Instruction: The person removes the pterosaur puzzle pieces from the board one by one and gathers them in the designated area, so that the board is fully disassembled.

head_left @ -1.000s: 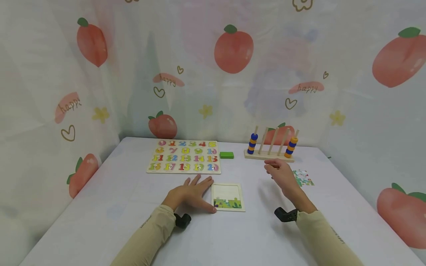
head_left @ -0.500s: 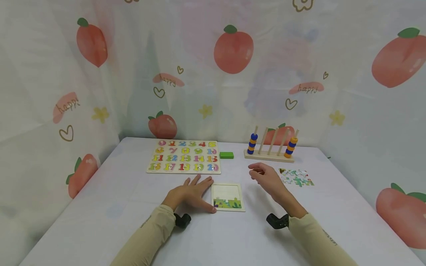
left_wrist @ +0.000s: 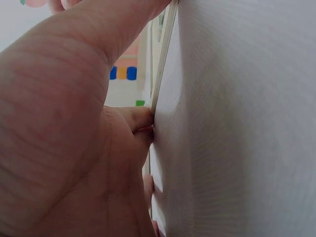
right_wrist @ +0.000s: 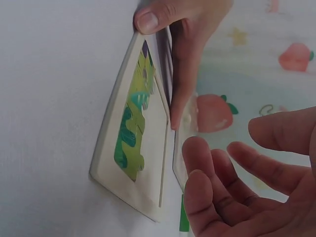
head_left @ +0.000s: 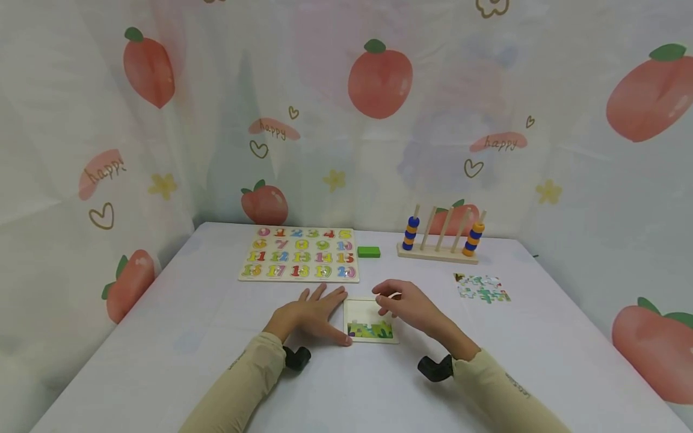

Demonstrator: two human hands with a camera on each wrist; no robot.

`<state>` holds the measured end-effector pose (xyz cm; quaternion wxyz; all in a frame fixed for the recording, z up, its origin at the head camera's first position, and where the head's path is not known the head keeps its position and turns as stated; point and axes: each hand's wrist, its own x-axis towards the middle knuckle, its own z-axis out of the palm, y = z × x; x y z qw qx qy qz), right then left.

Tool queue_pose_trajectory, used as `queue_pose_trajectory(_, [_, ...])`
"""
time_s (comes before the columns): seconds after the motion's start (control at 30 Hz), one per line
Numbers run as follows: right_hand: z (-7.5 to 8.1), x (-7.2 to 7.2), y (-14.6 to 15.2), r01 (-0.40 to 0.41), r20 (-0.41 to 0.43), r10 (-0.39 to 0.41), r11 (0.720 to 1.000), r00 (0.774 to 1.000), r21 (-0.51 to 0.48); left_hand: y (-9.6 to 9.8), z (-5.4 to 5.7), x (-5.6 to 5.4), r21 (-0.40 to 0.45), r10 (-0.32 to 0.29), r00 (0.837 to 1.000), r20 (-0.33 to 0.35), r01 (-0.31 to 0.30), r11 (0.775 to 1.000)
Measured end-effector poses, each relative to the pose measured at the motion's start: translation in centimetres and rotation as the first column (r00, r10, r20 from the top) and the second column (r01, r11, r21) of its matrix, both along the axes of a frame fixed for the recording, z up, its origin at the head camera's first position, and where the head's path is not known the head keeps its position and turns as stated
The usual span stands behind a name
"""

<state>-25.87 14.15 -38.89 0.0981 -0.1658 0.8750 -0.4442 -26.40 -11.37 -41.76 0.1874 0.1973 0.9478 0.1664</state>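
A small square puzzle tray (head_left: 360, 308) lies on the table, with green picture pieces (right_wrist: 132, 128) fitted along its near side and the rest of its base bare. My left hand (head_left: 310, 317) lies at the tray's left side with fingers spread, thumb and a fingertip touching its edge; the left wrist view shows that contact at the tray's edge (left_wrist: 165, 64). Over the tray's right side hovers my right hand (head_left: 414, 308), its fingers loosely bent. Nothing shows between those fingers (right_wrist: 197, 190) in the right wrist view.
Loose jigsaw pieces (head_left: 483, 288) lie grouped to the right. Behind are a wooden number board (head_left: 298, 251), a green block (head_left: 369, 252) and a peg stand (head_left: 437, 254) with blue and orange beads on its outer pegs. A fruit-patterned curtain (head_left: 319, 90) surrounds the table.
My right hand has moved left from beside the loose jigsaw pieces to over the tray, uncovering those pieces. The left hand and the tray have stayed in place.
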Motion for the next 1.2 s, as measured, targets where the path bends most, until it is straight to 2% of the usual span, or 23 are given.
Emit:
queue_pose_trajectory(0.23, [-0.7,0.3,-0.8,-0.089,0.028,0.088,0.995,0.996,0.034,0.1,0.3,0.2,0.001,0.002,1.000,-0.006,-0.002,1.000])
queue_pose_trajectory(0.33, [-0.9,0.3,-1.0,-0.139,0.032,0.137,0.989,0.990,0.055,0.1,0.1,0.1,-0.005,0.008,1.000,-0.010,-0.008,1.000])
queue_pose_trajectory(0.5, [-1.0,0.2,-1.3,-0.237,-0.026,0.241,0.964,0.970,0.122,0.1,-0.2,-0.2,-0.013,0.003,1.000,-0.012,-0.003,1.000])
queue_pose_trajectory(0.67, [-1.2,0.1,-2.0,-0.286,-0.079,0.309,0.934,0.948,0.213,0.1,-0.3,-0.3,-0.018,-0.018,1.000,-0.014,0.018,1.000])
queue_pose_trajectory(0.97, [-1.2,0.2,-3.2,-0.306,-0.065,0.341,0.902,0.938,0.306,0.2,-0.4,-0.3,-0.026,-0.012,1.000,-0.011,0.012,1.000])
queue_pose_trajectory(1.2, [-1.0,0.5,-4.0,-0.276,-0.043,0.311,0.894,0.950,0.354,0.1,-0.1,-0.2,-0.013,-0.024,1.000,-0.006,0.024,1.000])
